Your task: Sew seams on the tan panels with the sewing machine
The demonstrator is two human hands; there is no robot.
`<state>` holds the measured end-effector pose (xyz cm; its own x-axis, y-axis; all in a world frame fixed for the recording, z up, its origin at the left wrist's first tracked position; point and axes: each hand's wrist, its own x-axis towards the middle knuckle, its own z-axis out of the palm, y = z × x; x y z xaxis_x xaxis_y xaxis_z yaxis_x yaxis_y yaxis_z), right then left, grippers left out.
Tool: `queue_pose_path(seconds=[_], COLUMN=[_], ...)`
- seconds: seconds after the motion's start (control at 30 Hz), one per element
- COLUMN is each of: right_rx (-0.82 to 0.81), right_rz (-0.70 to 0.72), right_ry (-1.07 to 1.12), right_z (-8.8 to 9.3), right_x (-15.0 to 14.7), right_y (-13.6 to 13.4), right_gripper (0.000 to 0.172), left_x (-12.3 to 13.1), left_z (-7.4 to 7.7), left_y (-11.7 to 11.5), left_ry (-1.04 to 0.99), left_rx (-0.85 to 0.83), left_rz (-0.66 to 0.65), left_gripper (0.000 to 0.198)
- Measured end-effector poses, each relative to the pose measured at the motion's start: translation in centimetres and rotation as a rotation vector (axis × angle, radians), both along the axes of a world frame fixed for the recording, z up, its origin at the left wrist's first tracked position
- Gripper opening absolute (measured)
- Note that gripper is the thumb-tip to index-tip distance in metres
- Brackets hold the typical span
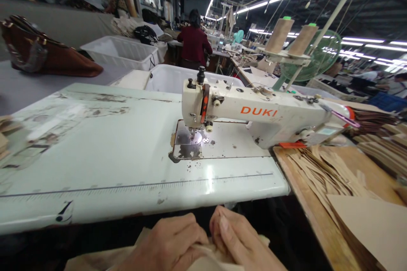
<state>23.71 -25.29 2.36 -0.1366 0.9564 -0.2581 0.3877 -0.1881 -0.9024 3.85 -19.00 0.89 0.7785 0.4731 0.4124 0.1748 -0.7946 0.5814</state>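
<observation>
Both my hands are low in the view, just in front of the table's front edge. My left hand is closed on a beige piece of fabric, its fingers curled over the edge. Close beside it, my right hand pinches the same fabric, thumb against the bent fingers. Part of the fabric is hidden beneath the hands and below the frame. Beyond them stands a white sewing machine with orange lettering. Its needle area is lit, over a worn metal plate.
The pale green tabletop carries a printed ruler along its front. Beige strips and a flat beige panel lie on a wooden board at right. White bins, a brown bag and a person in dark red are behind.
</observation>
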Motion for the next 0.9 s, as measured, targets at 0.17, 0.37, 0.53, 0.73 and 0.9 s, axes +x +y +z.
queue_pose_path(seconds=[0.17,0.37,0.53,0.73,0.9], right_rx=[-0.036,-0.026,-0.041,-0.015,0.388], right_rz=[-0.041,0.083,-0.009,-0.067,-0.158], right_ry=[0.292,0.266,0.189,0.126,-0.05], right_z=[-1.0,-0.1,-1.8,-1.7,-2.8], right_x=[0.7,1.2,0.4,0.0,0.9], right_y=[2.4,3.2,3.8,3.8,4.8], right_gripper=[0.076,0.063,0.052,0.058,0.04], left_x=[0.1,-0.3,-0.4,-1.6,-2.2], left_z=[0.0,0.1,-0.1,1.5,6.8], left_y=[2.3,3.9,3.5,4.6,11.0], left_ry=[0.127,0.138,0.115,0.244,0.456], left_rx=[-0.543,-0.83,-0.912,-0.768,-0.101], left_rz=[0.105,0.127,0.14,0.098,-0.098], left_gripper=[0.013,0.042,0.05,0.027,0.018])
